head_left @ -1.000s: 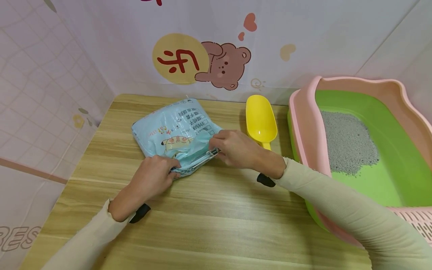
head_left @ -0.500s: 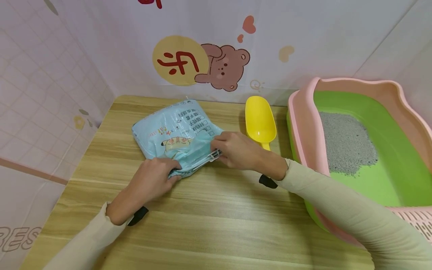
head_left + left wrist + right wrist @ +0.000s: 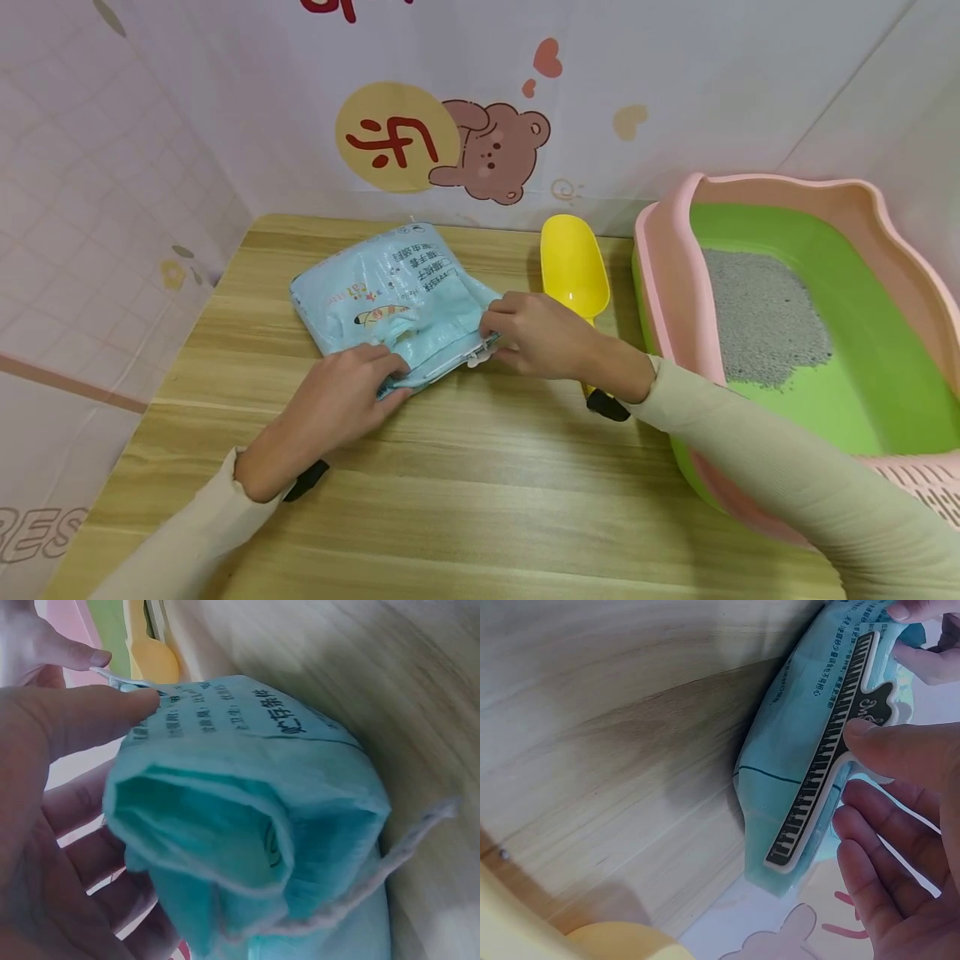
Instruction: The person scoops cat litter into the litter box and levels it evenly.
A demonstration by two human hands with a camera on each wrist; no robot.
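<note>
A light blue cat litter bag (image 3: pixel 408 279) lies on the wooden table, its near edge folded over. My left hand (image 3: pixel 337 400) pinches the left end of that fold; in the left wrist view the thumb lies on the printed side and the rolled open end (image 3: pixel 202 825) shows. A long bag clip (image 3: pixel 821 761) with a piano-key pattern lies along the fold. My right hand (image 3: pixel 547 333) pinches clip and fold together, thumb on the clip's dark tab and fingers behind. A pale twisted cord (image 3: pixel 360 889) hangs from the bag.
Behind my right hand lies a yellow scoop (image 3: pixel 576 262), its handle partly hidden under my forearm. On the right stands a pink and green litter box (image 3: pixel 678 283) with grey litter (image 3: pixel 761 321) inside. Printed cloth walls (image 3: pixel 585 100) border the table behind and left.
The folded edge has turned further over, so fewer printed lines and less of the cartoon face show. My right hand has shifted slightly right; both hands keep their hold.
</note>
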